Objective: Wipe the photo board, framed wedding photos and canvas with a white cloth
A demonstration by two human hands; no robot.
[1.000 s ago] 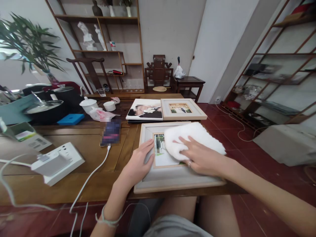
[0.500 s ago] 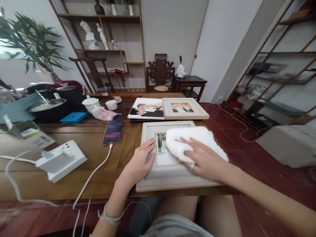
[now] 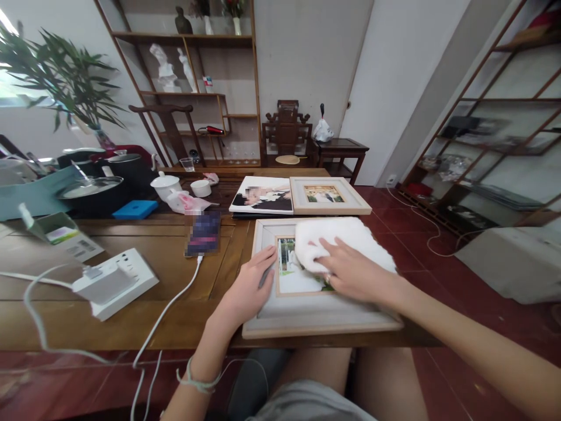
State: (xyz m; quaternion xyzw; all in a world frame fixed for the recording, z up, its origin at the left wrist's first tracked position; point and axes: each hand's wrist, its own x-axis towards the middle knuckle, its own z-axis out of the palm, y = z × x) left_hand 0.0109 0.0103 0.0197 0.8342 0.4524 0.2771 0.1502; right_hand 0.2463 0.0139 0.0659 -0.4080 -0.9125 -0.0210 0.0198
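A pale wooden picture frame (image 3: 315, 316) lies flat at the table's front edge, with a photo (image 3: 287, 275) inside a thin inner border. My left hand (image 3: 249, 286) grips the frame's left side, fingers and thumb over the rim. A white fluffy cloth (image 3: 346, 237) covers the upper right part of the frame and some of the photo. Pressing down on that cloth is my right hand (image 3: 350, 269), fingers somewhat spread and sunk into it, a ring on one finger.
Behind lie a second framed photo (image 3: 326, 196) and a photo panel (image 3: 263, 195). To the left are a charging phone (image 3: 204, 233), a white power strip (image 3: 127, 286), an opened small box (image 3: 65, 240), a blue block (image 3: 135, 209), a pink-and-white bag (image 3: 188, 202) and a dark pot (image 3: 92, 193).
My right hand and the cloth have shifted slightly up and left, uncovering more of the photo's lower edge and the frame's lower right corner. The left hand keeps its place.
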